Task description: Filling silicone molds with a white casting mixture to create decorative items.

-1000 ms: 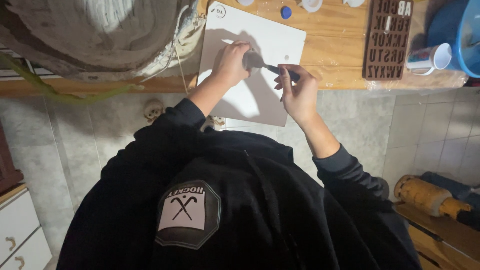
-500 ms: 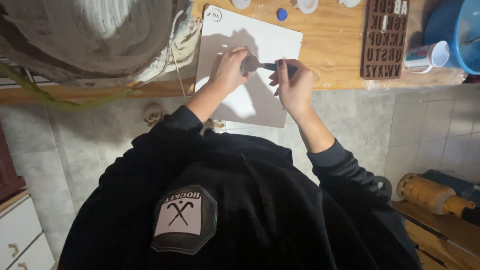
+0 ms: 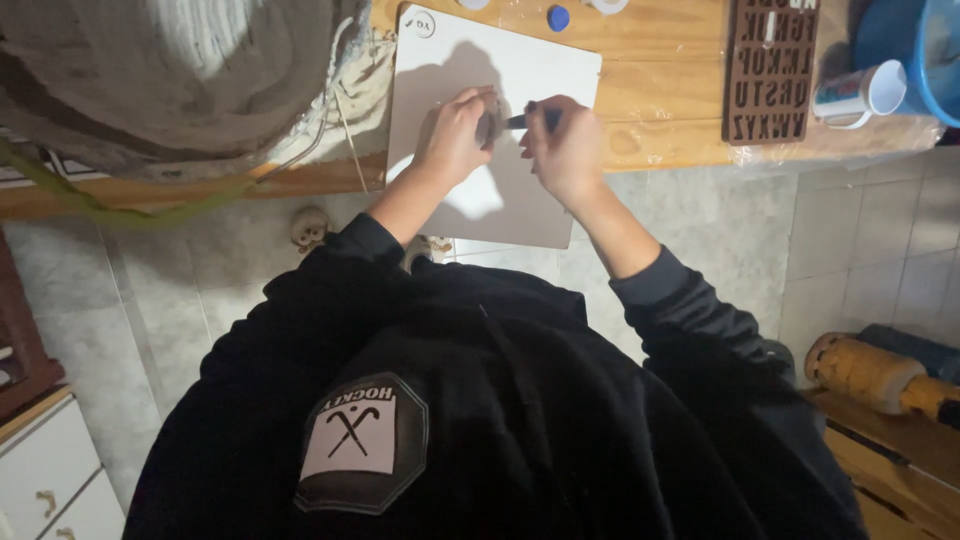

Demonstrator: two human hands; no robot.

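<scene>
Lying on the wooden tabletop (image 3: 660,90), a white rectangular board (image 3: 520,200) overhangs the near edge. Left hand (image 3: 455,135) pinches a small grey piece (image 3: 489,126) over it; right hand (image 3: 568,150) grips a dark tool (image 3: 525,121), held nearer the piece than before. Blue tub (image 3: 915,45) and mug (image 3: 858,96): contents unseen.

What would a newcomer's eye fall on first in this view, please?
First, the two hands meeting over the white board that overhangs the wooden table. The left hand pinches a small grey piece, and the right hand holds a dark tool against it. To the right on the table lies a brown letter mould, with a mug on its side next to it.
</scene>
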